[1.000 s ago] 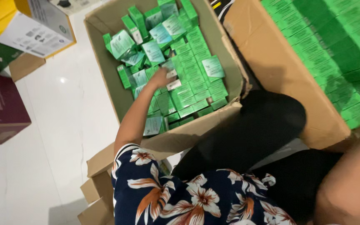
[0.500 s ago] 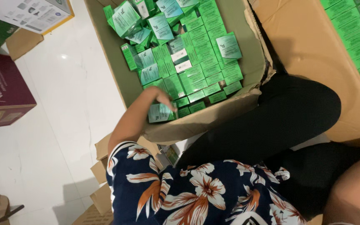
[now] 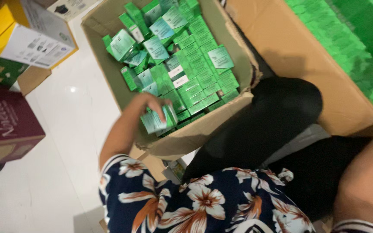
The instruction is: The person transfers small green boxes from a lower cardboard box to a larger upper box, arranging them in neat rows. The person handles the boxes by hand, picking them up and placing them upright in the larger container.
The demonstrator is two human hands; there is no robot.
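An open cardboard carton sits on the white tiled floor, packed with rows and a loose heap of small green boxes. Right of the carton, a wider cardboard tray holds flat rows of green packs. Left of the carton stand a maroon box and a yellow-and-white box. At the carton's near wall, the left hand has its fingers curled around a few small green boxes, lifted just above the packed ones. The right hand is out of view; only its forearm shows.

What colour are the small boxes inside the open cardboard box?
Green, some with pale faces. The left hand holds some small boxes over the cardboard box; the head view shows it.
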